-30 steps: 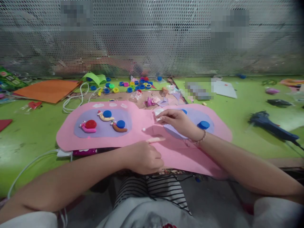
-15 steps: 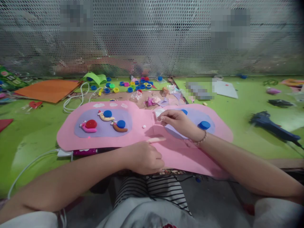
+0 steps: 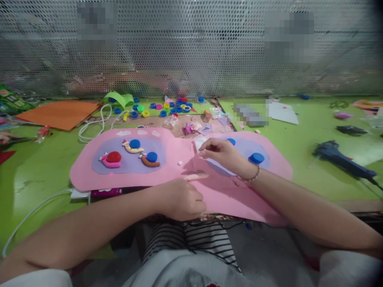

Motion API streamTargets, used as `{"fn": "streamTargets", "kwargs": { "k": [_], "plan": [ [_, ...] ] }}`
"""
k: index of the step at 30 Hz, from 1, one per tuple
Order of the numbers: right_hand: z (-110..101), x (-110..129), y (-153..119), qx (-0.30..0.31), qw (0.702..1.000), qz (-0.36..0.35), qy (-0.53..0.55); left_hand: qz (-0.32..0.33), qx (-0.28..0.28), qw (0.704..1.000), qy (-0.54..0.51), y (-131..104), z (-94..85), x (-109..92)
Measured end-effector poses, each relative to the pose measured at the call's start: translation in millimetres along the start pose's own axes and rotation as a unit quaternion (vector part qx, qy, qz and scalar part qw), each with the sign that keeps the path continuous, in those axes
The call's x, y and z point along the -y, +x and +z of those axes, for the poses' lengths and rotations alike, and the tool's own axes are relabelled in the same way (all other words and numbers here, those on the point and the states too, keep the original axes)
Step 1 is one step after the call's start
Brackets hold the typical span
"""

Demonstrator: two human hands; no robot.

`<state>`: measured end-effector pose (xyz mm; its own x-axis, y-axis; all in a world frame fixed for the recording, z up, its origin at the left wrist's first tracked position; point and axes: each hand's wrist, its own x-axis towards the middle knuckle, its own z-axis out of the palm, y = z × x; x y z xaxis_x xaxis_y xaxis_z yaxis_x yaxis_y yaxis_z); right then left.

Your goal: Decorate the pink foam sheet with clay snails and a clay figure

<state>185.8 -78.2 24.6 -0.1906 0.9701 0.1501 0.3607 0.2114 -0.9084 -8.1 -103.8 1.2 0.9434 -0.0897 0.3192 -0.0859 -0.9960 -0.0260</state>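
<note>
My left hand [image 3: 184, 200] is curled on the near edge of a pink paper sheet [image 3: 230, 201]; what its fingers hold, if anything, is hidden. Just beyond its knuckles lies a pale clay roll [image 3: 196, 176]. Over the middle of the pink sheet, my right hand [image 3: 223, 155] has thumb and fingertips pinched together, beside a white patch [image 3: 199, 143]; anything between them is too small to name. A small white ball [image 3: 180, 163] sits to its left. On the left purple oval [image 3: 104, 169] are three clay snails with cap shells, one with a red cap [image 3: 114, 157].
Blue caps [image 3: 256, 158] stand on the right purple oval. A glue gun [image 3: 344, 159] lies at the right. Loose bottle caps [image 3: 178, 108] and paper scraps [image 3: 206, 128] lie at the back, near a white cable [image 3: 100, 123]. Another person's hand [image 3: 4, 138] shows at the left edge.
Another person's hand with a dark tool has come in at the left edge, by the small red piece. My right fingertips have shifted slightly; my left hand stays nearly still.
</note>
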Motion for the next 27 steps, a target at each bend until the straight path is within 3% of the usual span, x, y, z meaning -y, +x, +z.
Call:
{"fn": "streamTargets", "kwargs": {
  "k": [4, 7, 16, 22, 27],
  "plan": [
    [0.8, -2.5, -0.3, 0.024, 0.997, 0.039, 0.065, -0.001, 0.006, 1.0, -0.003, -0.3, -0.2, -0.1],
    [1.6, -3.5, -0.7, 0.032, 0.995, 0.026, 0.09, -0.003, 0.006, 1.0, -0.007, -0.7, 0.6, 0.0],
    [0.0, -1.8, -0.3, 0.023, 0.999, -0.023, -0.006, -0.008, 0.003, 1.0, -0.015, -1.7, 3.1, 0.0],
    [0.1, -0.1, -1.3, 0.054, 0.995, 0.031, 0.078, -0.005, -0.004, 1.0, -0.012, -1.0, 2.0, -0.4],
    [0.2, -0.4, -0.3, 0.056, 0.993, 0.036, 0.097, -0.006, -0.003, 1.0, -0.009, -0.4, 1.4, -0.3]
  ]
}}
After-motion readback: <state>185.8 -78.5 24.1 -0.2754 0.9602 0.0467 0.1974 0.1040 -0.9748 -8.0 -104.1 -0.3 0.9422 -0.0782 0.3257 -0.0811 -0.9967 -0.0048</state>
